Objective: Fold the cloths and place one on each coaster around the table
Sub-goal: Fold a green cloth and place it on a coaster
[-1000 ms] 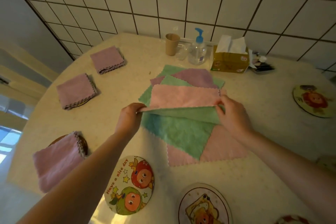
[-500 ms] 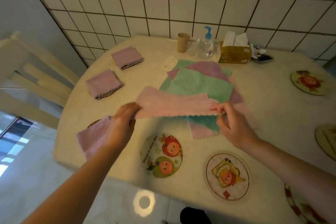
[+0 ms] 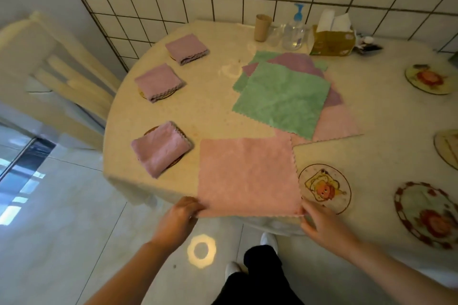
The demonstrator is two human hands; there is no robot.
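Note:
A pink cloth lies spread flat at the table's near edge, covering a coaster. My left hand pinches its near left corner and my right hand pinches its near right corner. Behind it a pile of flat cloths has a green one on top, with purple and pink ones under it. Three folded purple cloths sit on coasters along the left rim: the near folded cloth, the middle folded cloth and the far folded cloth. A bare cartoon coaster lies just right of the pink cloth.
More bare coasters lie at the right: one coaster, an edge coaster and a far coaster. A cup, pump bottle and tissue box stand by the tiled wall. A chair stands left of the round table.
Both hands pulled the pink cloth off the pile toward me and laid it flat at the table's near edge, over a cartoon coaster. The camera tilted down and back.

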